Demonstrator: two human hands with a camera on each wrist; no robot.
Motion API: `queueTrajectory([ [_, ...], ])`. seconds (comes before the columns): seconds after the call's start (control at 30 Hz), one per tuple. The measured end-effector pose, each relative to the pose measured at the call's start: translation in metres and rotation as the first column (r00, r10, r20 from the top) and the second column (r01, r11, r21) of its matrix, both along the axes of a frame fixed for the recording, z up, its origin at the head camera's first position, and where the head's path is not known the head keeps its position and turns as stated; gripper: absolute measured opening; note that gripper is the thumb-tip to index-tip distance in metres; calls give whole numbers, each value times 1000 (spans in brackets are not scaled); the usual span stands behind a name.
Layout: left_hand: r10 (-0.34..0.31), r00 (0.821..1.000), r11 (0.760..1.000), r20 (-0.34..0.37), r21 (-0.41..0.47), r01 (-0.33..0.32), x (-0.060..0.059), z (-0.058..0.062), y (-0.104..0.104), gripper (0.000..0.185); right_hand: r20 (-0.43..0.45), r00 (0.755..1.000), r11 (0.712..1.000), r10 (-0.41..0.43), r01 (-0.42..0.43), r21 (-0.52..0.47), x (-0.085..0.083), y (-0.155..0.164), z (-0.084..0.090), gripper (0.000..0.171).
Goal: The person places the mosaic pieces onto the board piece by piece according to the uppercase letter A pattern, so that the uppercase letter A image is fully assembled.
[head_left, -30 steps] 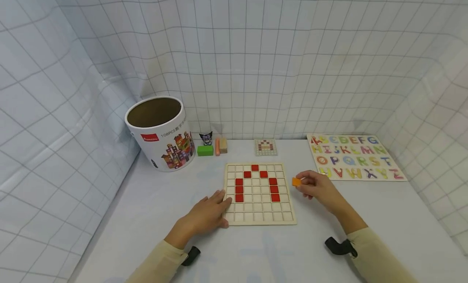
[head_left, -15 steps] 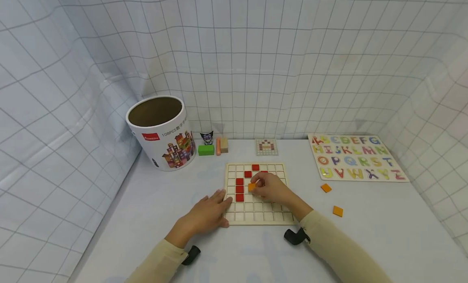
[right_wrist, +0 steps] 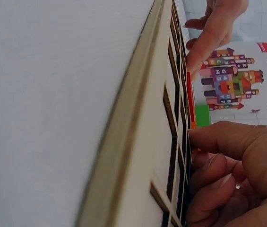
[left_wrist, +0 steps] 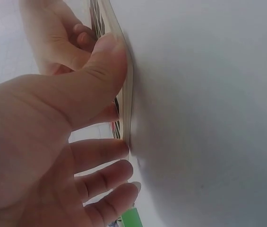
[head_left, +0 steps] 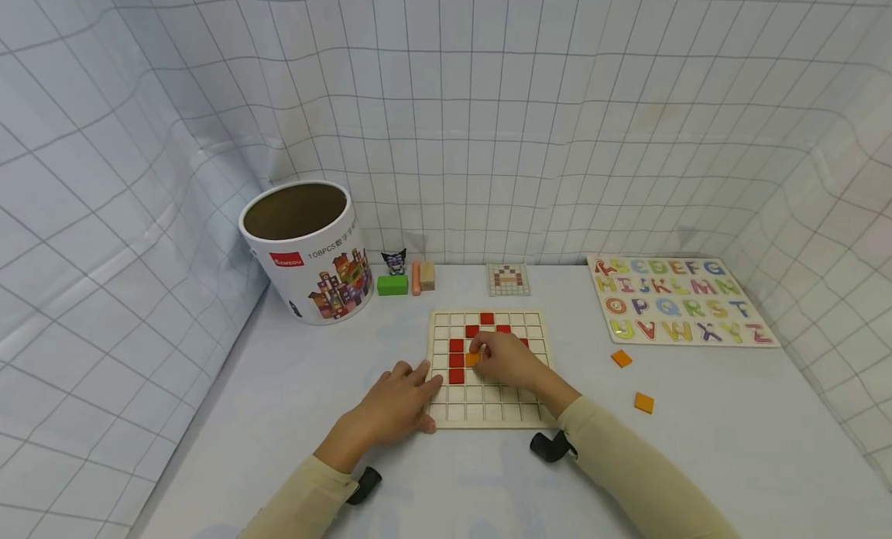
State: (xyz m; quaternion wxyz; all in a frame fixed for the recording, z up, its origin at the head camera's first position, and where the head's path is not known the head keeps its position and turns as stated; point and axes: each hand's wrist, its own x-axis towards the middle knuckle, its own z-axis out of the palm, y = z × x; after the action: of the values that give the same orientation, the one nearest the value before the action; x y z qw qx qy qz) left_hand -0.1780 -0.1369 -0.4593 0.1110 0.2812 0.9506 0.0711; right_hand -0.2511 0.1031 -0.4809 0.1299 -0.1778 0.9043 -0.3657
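A wooden grid board lies on the table, with red square tiles set in an arch pattern. My right hand is over the board and pinches an orange tile between thumb and fingers. That tile sits low at a square just right of the left red column. Part of the right red column is hidden under this hand. My left hand rests at the board's left edge, fingers spread and relaxed. In the left wrist view, its thumb lies along the board's edge.
Two loose orange tiles, one nearer and one farther, lie right of the board. Behind stand a small pattern card, a green block and a large white bucket. An alphabet board is at back right.
My right hand has carried the orange tile from right of the board leftward over it and down beside the left red column. Two loose orange tiles have come into view. My left hand stays put.
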Motion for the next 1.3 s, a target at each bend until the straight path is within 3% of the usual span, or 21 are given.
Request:
queueTrajectory([
  [0.27,-13,1000,1000,-12,5,13,-1,1,0,73,15,1000,1000,-26,26,3,4,3,7,30],
  [0.4,-9,1000,1000,-11,8,9,0,0,-1,74,-8,999,996,-32,31,-87,11,26,18,41],
  [0.57,-13,1000,1000,-19,12,13,0,-1,-1,74,13,998,980,-68,69,-185,25,92,29,38],
  [0.7,-9,1000,1000,-14,11,9,0,-1,0,74,66,993,985,-102,110,-132,34,157,30,37],
  [0.93,-2,1000,1000,-11,-1,2,-1,1,1,74,26,998,998,-62,62,-8,38,241,20,43],
  [1.2,-4,1000,1000,14,-3,4,2,2,5,74,146,988,998,-57,60,-17,33,261,10,41],
  [1.3,19,1000,1000,24,-6,-19,2,4,4,73,139,989,999,-42,45,-23,28,256,8,41],
])
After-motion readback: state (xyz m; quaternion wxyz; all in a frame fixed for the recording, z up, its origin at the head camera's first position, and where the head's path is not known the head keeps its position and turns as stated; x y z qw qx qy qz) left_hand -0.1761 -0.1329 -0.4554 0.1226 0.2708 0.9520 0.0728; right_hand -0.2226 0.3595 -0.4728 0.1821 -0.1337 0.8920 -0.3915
